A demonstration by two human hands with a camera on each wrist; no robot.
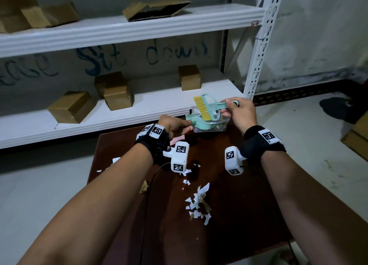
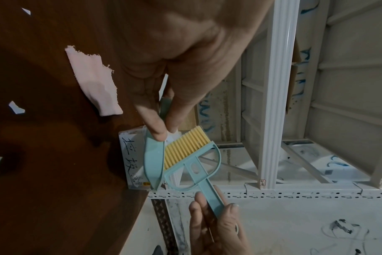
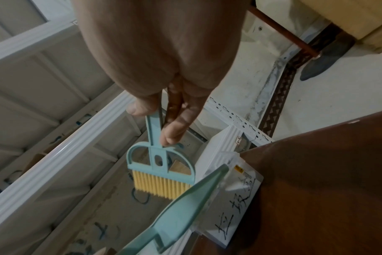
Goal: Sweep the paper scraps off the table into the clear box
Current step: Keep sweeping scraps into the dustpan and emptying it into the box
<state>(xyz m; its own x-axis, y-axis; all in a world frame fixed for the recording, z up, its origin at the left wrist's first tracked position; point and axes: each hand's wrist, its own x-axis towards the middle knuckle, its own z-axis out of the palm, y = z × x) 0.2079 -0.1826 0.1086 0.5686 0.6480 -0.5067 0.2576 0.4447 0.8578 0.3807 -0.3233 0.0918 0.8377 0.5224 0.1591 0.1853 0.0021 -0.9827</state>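
My left hand (image 1: 175, 125) grips the handle of a teal dustpan (image 1: 197, 123) and holds it tilted over the clear box (image 1: 221, 127) at the far edge of the brown table (image 1: 239, 195). My right hand (image 1: 237, 110) pinches the handle of a teal brush (image 1: 209, 107) with yellow bristles (image 2: 185, 148), whose bristles reach into the dustpan (image 2: 154, 162). The clear box (image 2: 129, 155) bears black handwriting and holds some scraps. White paper scraps (image 1: 199, 203) lie in a loose heap mid-table, with more near the left edge (image 1: 111, 163).
A pink scrap (image 2: 94, 81) lies on the table by my left hand. A white metal shelf (image 1: 119, 109) with several cardboard boxes stands just behind the table. A black cable (image 1: 151, 185) runs over the table. Pale floor lies to both sides.
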